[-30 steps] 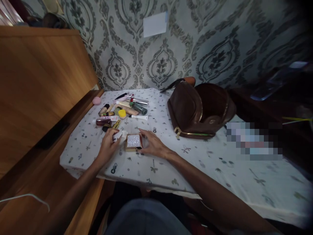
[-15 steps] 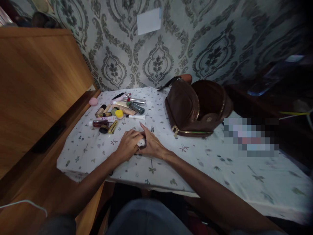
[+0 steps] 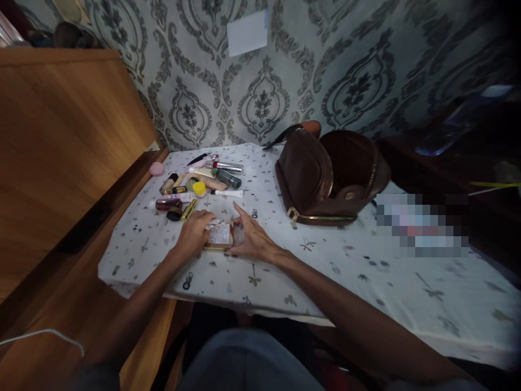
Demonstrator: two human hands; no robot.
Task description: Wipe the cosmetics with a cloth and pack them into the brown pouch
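A small rectangular case (image 3: 218, 234) with a glittery silver top and a gold-coloured edge lies low over the patterned tablecloth, between my two hands. My left hand (image 3: 196, 231) grips its left end, fingers curled over the top. Around the right end is my right hand (image 3: 254, 239), its thumb at the far side and its fingers at the near side. Something pale and partly see-through shows inside the right hand's grip, too blurred to name. Close behind my left hand lie a gold tube (image 3: 189, 209) and a small dark round-lidded pot (image 3: 174, 214).
Several cosmetics lie at the back left, among them a yellow-lidded jar (image 3: 199, 189), a white tube (image 3: 227, 193) and a green bottle (image 3: 228, 178). A pink sponge (image 3: 156, 169) sits by the wooden panel (image 3: 73, 136). An unzipped brown bag (image 3: 303, 174) stands at right, near a pixelated patch.
My left hand has shifted left and uncovered the glittery case, which was mostly hidden between both hands. My right hand has stayed nearly in place.
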